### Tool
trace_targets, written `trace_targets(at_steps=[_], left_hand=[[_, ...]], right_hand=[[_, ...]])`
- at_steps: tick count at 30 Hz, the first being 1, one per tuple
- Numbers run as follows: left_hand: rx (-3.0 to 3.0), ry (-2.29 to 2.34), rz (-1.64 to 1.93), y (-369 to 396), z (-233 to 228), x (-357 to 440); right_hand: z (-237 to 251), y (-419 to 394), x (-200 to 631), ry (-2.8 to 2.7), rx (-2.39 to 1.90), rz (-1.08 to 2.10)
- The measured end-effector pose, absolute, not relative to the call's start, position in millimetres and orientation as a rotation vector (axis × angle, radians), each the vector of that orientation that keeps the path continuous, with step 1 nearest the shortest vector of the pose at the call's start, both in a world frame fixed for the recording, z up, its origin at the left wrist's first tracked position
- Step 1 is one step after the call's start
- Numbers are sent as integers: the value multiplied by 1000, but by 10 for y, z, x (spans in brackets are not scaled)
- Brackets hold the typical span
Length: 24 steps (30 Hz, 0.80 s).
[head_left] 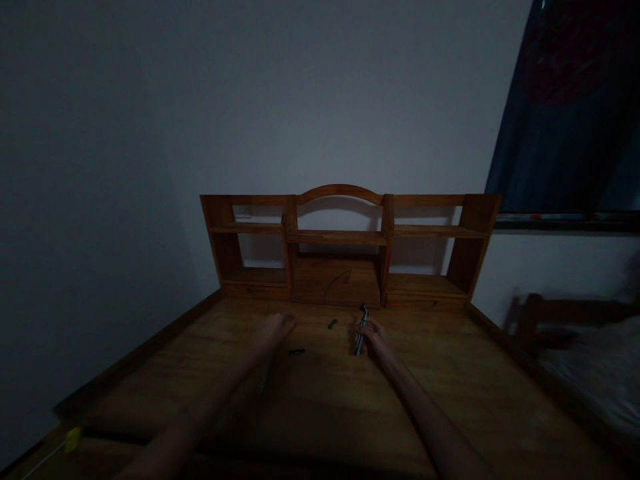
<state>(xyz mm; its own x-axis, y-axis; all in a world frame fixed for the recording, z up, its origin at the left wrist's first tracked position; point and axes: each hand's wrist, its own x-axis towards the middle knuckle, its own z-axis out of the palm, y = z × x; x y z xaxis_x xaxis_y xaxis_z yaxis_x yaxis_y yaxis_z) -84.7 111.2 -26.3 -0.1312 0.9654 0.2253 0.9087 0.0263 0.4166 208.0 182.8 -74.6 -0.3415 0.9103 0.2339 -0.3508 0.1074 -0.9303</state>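
Observation:
My right hand (374,335) is closed around a slim silver-and-black rod with a bent, dark head (361,333), held tilted above the desk with the head pointing away from me. My left hand (274,331) is over the desk to the left, blurred, and its fingers are too smeared to read. A faint pale strip (264,375) shows below it; I cannot make out whether the hand touches it. Between my hands, a small dark greenish piece (333,324) lies farther back, and a small black elongated piece (297,351) lies closer to the left hand.
The wooden desk (320,413) carries a shelf unit (340,237) along its back edge, against a pale wall. Raised side rails (540,373) border the desktop. A yellow item (73,439) sits at the front left corner. A dark curtain (565,133) hangs at right. The room is dim.

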Motion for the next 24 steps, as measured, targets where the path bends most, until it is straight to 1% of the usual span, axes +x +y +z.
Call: trace_targets(at_steps=[3,6,11,16,24], left_hand=[[2033,2033,782,1429,-269,-532],[2050,1902,791,1717,-379,-223],[1975,1884,738,2021,-569,42],[1934,1860,690,2065,-572,-26],[1886,1665,667,1731,-379,-467]], right_hand=[[-758,1856,2103,-1266,-617,1501],[-773,1906,2130,-1216,-634,1496],[-791,1989,2141,-1180,-641,1484],[-791,2008,2121,-1186,-626,1496],[-810,2010,2120,-1196,-614,1520]])
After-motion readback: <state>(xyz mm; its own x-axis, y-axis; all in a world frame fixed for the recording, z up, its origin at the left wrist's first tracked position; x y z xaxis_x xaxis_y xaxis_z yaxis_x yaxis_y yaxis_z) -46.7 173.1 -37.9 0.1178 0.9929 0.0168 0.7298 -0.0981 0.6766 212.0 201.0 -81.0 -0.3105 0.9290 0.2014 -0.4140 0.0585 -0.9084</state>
